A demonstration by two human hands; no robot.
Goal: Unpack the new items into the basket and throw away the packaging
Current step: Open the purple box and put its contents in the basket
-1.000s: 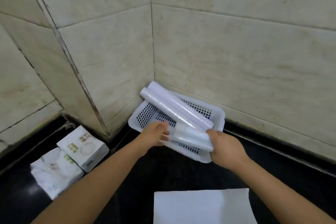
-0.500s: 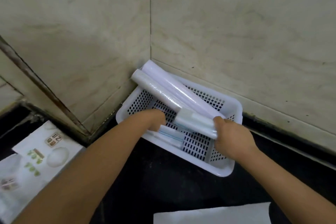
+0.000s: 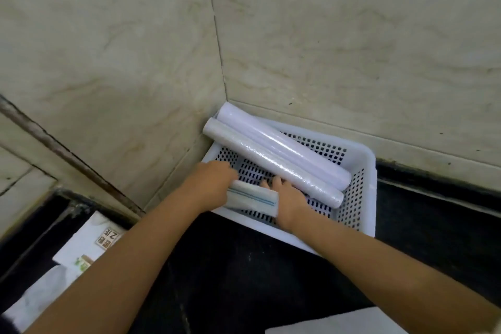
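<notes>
A white perforated basket [image 3: 363, 171] sits in the corner on a black counter. Two long white rolls [image 3: 271, 160] lie side by side, diagonally across it, their far ends resting on the back-left rim. A small flat pack with blue lines [image 3: 252, 196] rests over the basket's near-left rim, between my hands. My left hand [image 3: 214, 179] is closed around its left end. At the pack's right end is my right hand [image 3: 288, 198], fingers spread and reaching onto the basket floor beneath the rolls.
A white printed box [image 3: 100, 241] and crumpled clear wrapping [image 3: 40, 295] lie on the counter at lower left. A white sheet [image 3: 339, 325] shows at the bottom edge. Marble walls close in behind and to the left of the basket.
The view has moved closer to the basket. Both hands have lowered the small pack to the basket's near-left rim, and my right hand's fingers have opened out.
</notes>
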